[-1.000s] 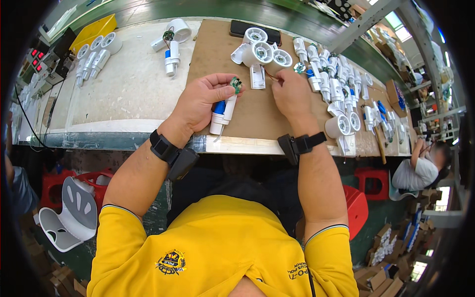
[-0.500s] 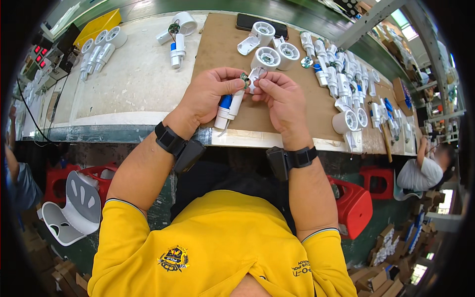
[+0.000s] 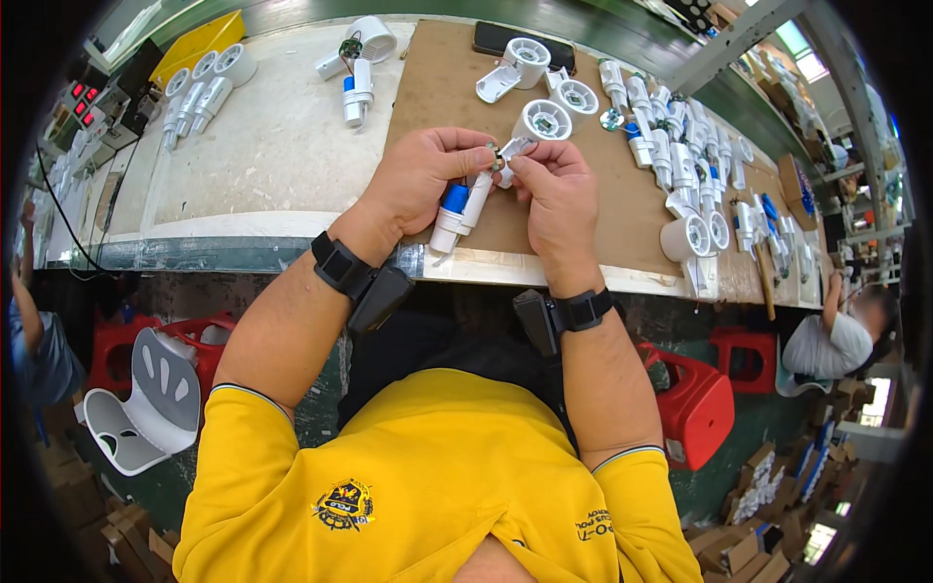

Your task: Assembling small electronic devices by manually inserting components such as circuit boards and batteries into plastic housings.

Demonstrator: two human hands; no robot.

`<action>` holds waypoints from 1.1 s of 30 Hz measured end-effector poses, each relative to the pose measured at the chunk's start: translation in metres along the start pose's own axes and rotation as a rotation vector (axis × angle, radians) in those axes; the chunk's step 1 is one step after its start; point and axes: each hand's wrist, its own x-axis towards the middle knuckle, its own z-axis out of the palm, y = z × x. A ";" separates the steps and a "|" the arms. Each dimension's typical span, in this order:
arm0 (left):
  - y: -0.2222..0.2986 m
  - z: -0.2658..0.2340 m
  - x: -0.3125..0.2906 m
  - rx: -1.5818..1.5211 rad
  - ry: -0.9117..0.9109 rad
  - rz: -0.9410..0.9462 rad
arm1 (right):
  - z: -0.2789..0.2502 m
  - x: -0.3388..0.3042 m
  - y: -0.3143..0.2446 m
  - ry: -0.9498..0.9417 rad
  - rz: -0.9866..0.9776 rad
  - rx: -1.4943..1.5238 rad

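My left hand [image 3: 413, 183] pinches a small green circuit board [image 3: 495, 157] between thumb and fingers. Below the board hangs a white tubular assembly with a blue cylinder [image 3: 454, 200] in it, over the front of the brown board. Thumb and fingers of my right hand [image 3: 562, 194] close on a small white plastic shell [image 3: 512, 155], held right against the circuit board. My fingers hide part of where the two meet. Just beyond my hands lie round white housings [image 3: 541, 120] with boards inside, some with a flap-like handle shell attached.
Many white tubular assemblies [image 3: 680, 146] crowd the right side. Two round housings [image 3: 685, 238] lie near the front edge. A dark phone [image 3: 523, 44] rests at the back. More white parts [image 3: 205, 105] and a yellow bin [image 3: 199, 47] stand left. Red stools [image 3: 692, 406] flank me.
The white shell in my right hand has tilted and come up closer to the circuit board. Both hands have shifted only slightly, and the whole view has moved a little.
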 end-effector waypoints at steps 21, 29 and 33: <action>0.002 0.004 0.002 0.137 0.061 -0.022 | 0.010 -0.012 0.004 0.011 -0.250 -0.147; -0.001 0.010 0.000 0.170 0.113 0.010 | 0.012 -0.015 0.008 0.064 -0.317 -0.354; -0.003 0.009 0.001 0.206 0.121 0.034 | 0.011 -0.015 0.011 0.050 -0.322 -0.315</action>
